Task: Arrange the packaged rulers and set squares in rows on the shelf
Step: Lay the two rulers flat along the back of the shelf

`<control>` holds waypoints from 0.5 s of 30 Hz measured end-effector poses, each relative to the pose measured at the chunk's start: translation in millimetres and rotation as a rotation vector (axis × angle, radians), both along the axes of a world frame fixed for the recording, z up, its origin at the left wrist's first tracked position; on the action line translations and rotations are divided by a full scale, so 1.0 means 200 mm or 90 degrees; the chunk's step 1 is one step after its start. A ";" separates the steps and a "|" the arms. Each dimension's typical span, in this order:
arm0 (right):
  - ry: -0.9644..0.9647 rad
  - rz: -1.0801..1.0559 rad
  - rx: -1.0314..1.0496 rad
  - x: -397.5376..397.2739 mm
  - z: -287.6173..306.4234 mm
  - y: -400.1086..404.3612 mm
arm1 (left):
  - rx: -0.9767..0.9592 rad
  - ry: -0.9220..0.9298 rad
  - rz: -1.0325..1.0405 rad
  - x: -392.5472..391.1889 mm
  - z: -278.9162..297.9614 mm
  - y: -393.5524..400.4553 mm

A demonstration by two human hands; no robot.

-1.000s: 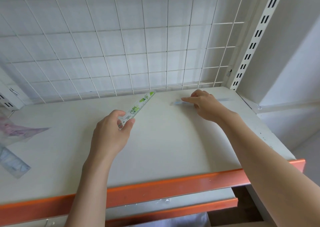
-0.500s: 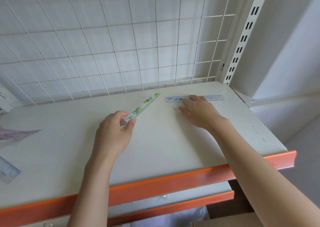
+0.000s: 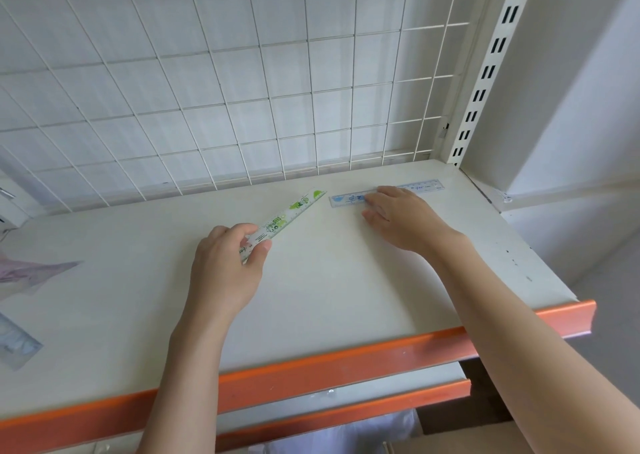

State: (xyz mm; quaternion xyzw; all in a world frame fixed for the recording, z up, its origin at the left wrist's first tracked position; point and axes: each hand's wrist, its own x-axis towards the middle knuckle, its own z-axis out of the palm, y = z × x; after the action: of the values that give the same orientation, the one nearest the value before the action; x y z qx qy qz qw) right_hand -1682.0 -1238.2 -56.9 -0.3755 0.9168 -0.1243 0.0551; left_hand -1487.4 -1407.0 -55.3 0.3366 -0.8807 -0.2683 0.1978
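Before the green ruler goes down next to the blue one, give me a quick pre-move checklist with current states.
1. Left hand grips the green ruler: ok.
2. Blue ruler flat along the shelf back: ok.
3. Right hand steadies the blue ruler: ok.
4. Bare shelf left of the blue ruler: ok.
5. Green ruler parallel to the blue one: not ok, angled.
6. Packaging intact: cannot tell.

Rulers on the shelf [image 3: 346, 297]: two, one green ruler [image 3: 291, 216], one blue ruler [image 3: 349, 199]
Packets at the shelf's left edge: two, one pink packet [image 3: 31, 273], one pale blue packet [image 3: 14, 344]
Hands: two, left hand [image 3: 225, 266], right hand [image 3: 408, 218]
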 end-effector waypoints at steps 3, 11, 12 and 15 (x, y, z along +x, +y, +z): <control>-0.009 0.001 0.003 -0.01 0.00 -0.01 | 0.013 0.006 -0.004 0.00 0.00 0.00; -0.018 -0.002 -0.005 -0.01 0.02 0.00 | 0.035 0.005 -0.038 -0.01 0.00 0.00; -0.017 -0.004 -0.012 0.00 0.02 0.00 | 0.033 0.002 -0.047 -0.02 0.00 0.00; -0.017 -0.018 -0.033 0.00 0.02 0.03 | 0.034 0.016 -0.075 -0.04 0.00 0.02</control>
State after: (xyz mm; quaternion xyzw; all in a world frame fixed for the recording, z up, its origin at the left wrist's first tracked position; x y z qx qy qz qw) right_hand -1682.3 -1231.2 -53.2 -0.3624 0.9176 -0.1538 0.0559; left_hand -1495.4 -1403.9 -54.7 0.2860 -0.8890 -0.3069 0.1836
